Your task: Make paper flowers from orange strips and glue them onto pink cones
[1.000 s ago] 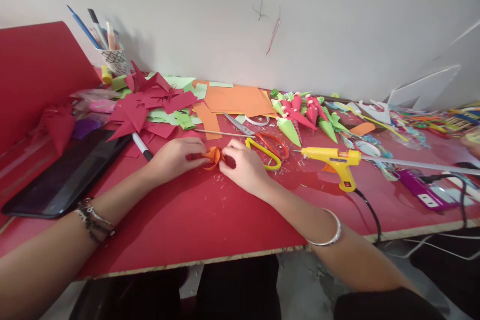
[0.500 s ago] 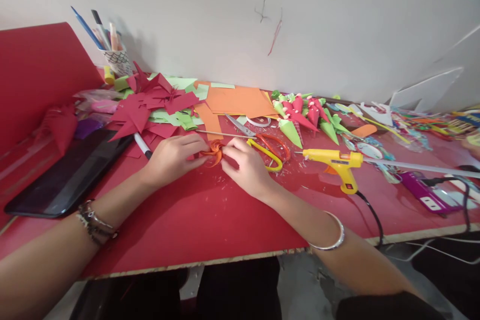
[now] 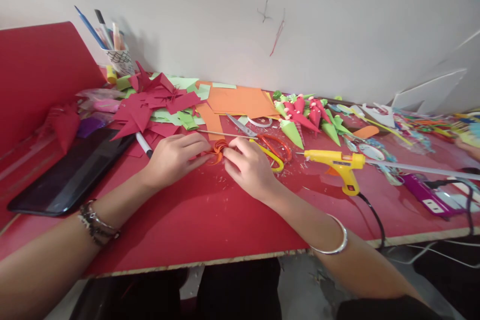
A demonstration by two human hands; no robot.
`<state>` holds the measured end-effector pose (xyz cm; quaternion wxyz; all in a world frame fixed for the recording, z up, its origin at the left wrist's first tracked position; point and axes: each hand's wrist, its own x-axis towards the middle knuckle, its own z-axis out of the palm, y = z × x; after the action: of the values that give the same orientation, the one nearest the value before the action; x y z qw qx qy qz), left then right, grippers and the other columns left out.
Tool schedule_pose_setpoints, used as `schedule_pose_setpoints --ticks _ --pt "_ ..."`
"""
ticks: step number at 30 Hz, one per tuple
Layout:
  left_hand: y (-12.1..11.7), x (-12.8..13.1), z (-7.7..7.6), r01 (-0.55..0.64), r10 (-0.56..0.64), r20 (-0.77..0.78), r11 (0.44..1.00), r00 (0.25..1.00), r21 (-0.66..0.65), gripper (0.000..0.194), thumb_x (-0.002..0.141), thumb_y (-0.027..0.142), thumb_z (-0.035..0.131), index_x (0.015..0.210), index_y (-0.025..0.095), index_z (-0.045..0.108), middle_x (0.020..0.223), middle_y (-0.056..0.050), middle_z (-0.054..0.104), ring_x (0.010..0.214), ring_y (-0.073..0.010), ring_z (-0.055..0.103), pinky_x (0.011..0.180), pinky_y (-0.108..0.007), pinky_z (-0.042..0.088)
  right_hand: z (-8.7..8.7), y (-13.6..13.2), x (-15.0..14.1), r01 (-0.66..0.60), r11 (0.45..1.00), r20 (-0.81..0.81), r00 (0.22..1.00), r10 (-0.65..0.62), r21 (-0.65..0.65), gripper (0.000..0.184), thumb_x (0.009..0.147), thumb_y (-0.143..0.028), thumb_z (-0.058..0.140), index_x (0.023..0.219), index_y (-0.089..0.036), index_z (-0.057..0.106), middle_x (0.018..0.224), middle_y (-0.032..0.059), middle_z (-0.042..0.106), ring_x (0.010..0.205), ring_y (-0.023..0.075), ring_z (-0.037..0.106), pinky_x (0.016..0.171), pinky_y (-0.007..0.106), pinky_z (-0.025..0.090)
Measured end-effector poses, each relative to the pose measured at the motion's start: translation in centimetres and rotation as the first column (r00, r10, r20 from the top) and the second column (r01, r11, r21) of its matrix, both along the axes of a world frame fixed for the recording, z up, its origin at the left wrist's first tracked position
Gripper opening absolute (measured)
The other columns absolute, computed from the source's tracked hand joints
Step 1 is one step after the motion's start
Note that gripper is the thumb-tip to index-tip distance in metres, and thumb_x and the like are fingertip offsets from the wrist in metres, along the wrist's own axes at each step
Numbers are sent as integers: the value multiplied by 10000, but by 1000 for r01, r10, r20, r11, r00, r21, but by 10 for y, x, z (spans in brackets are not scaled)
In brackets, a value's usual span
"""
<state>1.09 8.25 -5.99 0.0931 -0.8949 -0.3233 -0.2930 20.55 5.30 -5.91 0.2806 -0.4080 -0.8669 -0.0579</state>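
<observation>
"State of the hands?"
"Left hand [image 3: 178, 160] and right hand [image 3: 249, 167] slightly apart; I have both sets of fingertips pinching the orange curled strips [image 3: 217, 151] between them."
"Handling?"
"In my judgement, a light, even pinch suits: one side steady, the other easing the curls, lest they crease or tear."
"Surface?"
"Red table [image 3: 210, 230]. Scissors [image 3: 240, 124] just beyond my right hand; yellow glue gun [image 3: 333, 156] farther right, nozzle towards them."
"Room?"
"Pale wall [image 3: 187, 15] behind."
</observation>
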Motion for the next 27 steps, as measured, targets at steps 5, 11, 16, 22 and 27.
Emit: schedule_pose_setpoints --ticks 5,11,16,22,27 --pt "0 -1 -1 -4 4 -12 1000 1000 17 198 831 315 432 824 187 583 805 -25 630 702 -123 574 626 -224 431 1 0 0 -4 1000 10 1000 4 18 209 817 -123 382 857 -186 577 860 62 509 757 158 461 693 296 362" --pt "0 0 -1 12 -12 8 999 1000 39 174 823 301 453 811 187 583 803 -22 632 690 -124 576 621 -226 431 2 -1 1 -6 999 34 999 4 46 212 824 -137 372 845 -182 578 860 62 515 736 155 456 675 288 366" --pt "0 0 0 26 -27 18 998 999 49 161 822 288 460 812 181 580 798 -22 632 689 -124 578 613 -224 433 2 -1 0 -1 1000 18 1000 1 27 198 819 -143 384 854 -172 577 862 61 521 744 155 461 677 286 370" --pt "1 -1 0 32 -33 10 995 999 92 149 821 271 465 807 180 582 806 -25 639 694 -126 583 619 -225 438 3 -2 0 26 999 -6 1000 -26 34 200 833 -192 382 811 -160 578 836 64 523 770 161 474 687 293 370" --pt "-2 2 2 31 -31 -3 990 1000 134 179 817 293 469 743 172 578 750 -9 639 639 -110 574 595 -217 430 3 -4 -1 43 991 41 998 -48 126 200 824 -228 409 715 -167 566 758 46 496 718 152 459 663 285 356"
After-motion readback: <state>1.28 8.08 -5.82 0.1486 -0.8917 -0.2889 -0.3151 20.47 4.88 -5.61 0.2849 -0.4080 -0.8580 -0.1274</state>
